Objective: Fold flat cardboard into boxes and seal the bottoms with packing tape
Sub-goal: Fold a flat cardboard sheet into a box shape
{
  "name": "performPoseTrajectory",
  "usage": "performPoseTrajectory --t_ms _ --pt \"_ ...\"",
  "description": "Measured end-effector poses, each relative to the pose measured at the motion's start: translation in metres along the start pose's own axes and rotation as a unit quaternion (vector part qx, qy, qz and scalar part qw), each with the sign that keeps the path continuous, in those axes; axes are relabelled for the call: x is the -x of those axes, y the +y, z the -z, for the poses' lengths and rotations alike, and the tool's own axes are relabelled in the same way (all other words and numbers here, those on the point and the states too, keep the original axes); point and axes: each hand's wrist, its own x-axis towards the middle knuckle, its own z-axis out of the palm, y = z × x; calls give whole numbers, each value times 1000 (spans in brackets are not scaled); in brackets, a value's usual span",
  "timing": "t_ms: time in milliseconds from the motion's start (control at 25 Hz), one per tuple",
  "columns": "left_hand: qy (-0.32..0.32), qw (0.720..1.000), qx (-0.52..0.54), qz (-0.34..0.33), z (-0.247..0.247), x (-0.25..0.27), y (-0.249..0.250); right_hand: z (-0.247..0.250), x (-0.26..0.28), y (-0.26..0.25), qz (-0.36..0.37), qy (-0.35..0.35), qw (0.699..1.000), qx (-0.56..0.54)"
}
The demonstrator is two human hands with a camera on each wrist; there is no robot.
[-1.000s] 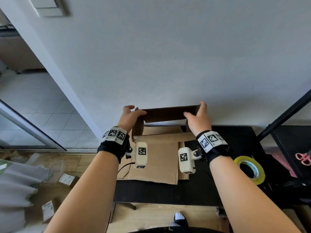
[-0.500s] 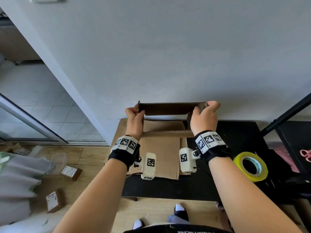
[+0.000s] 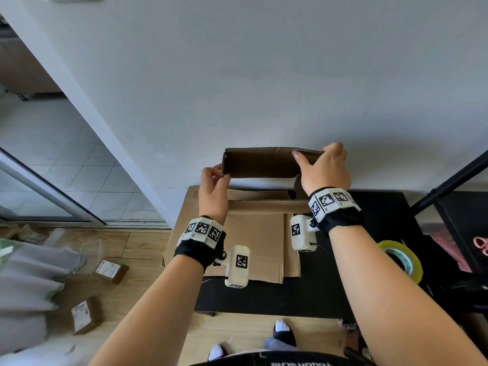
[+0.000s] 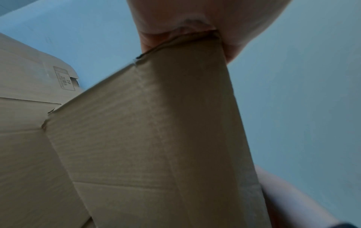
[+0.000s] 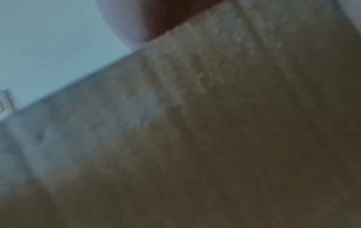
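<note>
- Fingers (image 3: 221,173) of the left hand (image 3: 212,194) are curled and pinch the lower left corner of the raised cardboard box (image 3: 264,165); the left wrist view shows the cardboard edge wedged between thumb and fingers (image 4: 244,23).
- Right hand (image 3: 326,170) grips the upper right corner of the same box, thumb on the near face, the other fingers wrapped over the top edge and hidden behind it.
- Right wrist view: blurred cardboard fills the frame, with part of a finger at the top.
- The box is held up in front of the white wall (image 3: 264,75), above the far edge of the black desk (image 3: 277,297), partly opened; its inner brown face is towards the camera.
- A stack of flat cardboard (image 3: 258,241) lies on the desk beneath the hands, its left part overhanging the desk edge.
- Roll of tape (image 3: 401,260), yellowish, sits on the desk to the right, well apart from the box.
- Small labelled cartons (image 3: 111,270) lie on the wooden floor (image 3: 137,244) to the left.
</note>
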Motion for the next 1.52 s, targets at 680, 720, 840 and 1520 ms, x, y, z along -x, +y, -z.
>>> performPoseTrajectory --t_ms 680,720,840,1520 --pt "-72 973 -152 -157 0 10 -4 -19 -10 5 10 15 997 69" --pt "-88 971 -166 -145 2 10 -2 -22 -7 6 22 18 995 93" --pt "-133 947 -236 -175 6 11 -6 -24 -4 2 24 15 987 155" --pt "-162 873 -451 -88 6 -19 6 -21 21 -1 198 -5 971 132"
